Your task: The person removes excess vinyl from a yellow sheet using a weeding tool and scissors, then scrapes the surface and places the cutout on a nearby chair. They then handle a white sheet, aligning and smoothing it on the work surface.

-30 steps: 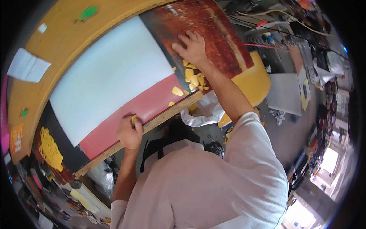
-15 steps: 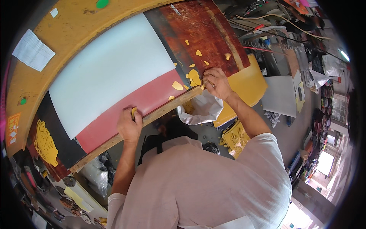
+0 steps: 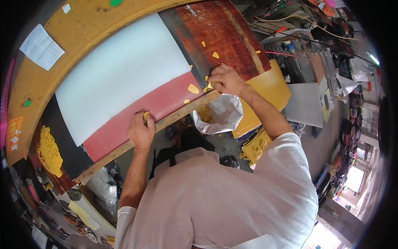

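Yellow oblong scrap (image 3: 146, 116), pinched in the left hand (image 3: 141, 132), points lengthwise forward over the dull-red mat (image 3: 170, 101). Right hand (image 3: 227, 81) pinches flat yellow pieces (image 3: 211, 86) beside the mat.

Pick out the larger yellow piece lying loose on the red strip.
The yellow wedge, set back from the wooden edge; the other piece, close beside that edge, is much smaller.

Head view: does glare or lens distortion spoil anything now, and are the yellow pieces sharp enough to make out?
In the head view, the window at lower right is blown out; in that head view, the yellow beam looks bowed and the corners go black; also in the head view, the yellow piece on the red strip keeps a clear outline.
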A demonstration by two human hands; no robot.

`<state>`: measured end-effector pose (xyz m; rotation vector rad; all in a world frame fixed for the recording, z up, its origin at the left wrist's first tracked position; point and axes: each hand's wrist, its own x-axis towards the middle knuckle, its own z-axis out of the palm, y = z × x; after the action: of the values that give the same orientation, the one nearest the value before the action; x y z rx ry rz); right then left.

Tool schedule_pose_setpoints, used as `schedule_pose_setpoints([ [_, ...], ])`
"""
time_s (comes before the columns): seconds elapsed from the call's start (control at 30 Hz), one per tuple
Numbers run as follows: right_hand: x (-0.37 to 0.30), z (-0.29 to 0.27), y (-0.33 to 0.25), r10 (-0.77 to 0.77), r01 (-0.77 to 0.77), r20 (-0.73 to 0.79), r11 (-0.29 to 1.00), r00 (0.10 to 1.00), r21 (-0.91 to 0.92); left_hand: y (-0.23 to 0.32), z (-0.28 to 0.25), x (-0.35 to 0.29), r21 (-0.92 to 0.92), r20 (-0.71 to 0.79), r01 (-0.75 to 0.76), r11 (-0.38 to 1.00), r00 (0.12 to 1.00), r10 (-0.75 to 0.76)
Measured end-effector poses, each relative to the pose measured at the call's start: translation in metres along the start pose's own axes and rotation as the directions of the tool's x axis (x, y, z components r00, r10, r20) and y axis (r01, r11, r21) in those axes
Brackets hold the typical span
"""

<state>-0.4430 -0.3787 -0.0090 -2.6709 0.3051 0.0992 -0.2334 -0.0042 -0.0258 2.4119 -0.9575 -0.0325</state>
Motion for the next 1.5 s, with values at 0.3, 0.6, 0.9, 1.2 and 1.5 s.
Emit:
schedule_pose_setpoints([
  [0.3, -0.060, -0.033, 0.008, 0.279, -0.279, 0.161, 0.960, 0.947, -0.023, -0.002, 0.004, -0.001, -0.005, -0.019, 0.020, 1.000, 1.000, -0.020],
  [0.6, -0.033, 0.020, 0.009, 0.405, -0.473, -0.504, 0.881, 0.763, -0.010, 0.000, 0.004, 0.000, 0.012, -0.009, 0.018, 1.000, 1.000, -0.018],
  [0.9, -0.104, 0.031, -0.004, 0.422, -0.392, -0.273, 0.906, 0.864, 0.160, 0.001, 0.003, 0.000, 0.000, -0.005, 0.020, 1.000, 1.000, -0.020],
  [1.2, -0.072, -0.017, 0.001, 0.495, -0.490, 0.008, 0.863, 0.869, -0.124, 0.002, 0.002, 0.003, -0.007, -0.013, 0.009, 1.000, 1.000, -0.009],
  [1.5, 0.101, -0.014, 0.052, -0.036, -0.039, -0.567, 0.992, 0.823, -0.120, 0.005, 0.000, 0.005, -0.009, -0.001, 0.020, 1.000, 1.000, -0.020],
])
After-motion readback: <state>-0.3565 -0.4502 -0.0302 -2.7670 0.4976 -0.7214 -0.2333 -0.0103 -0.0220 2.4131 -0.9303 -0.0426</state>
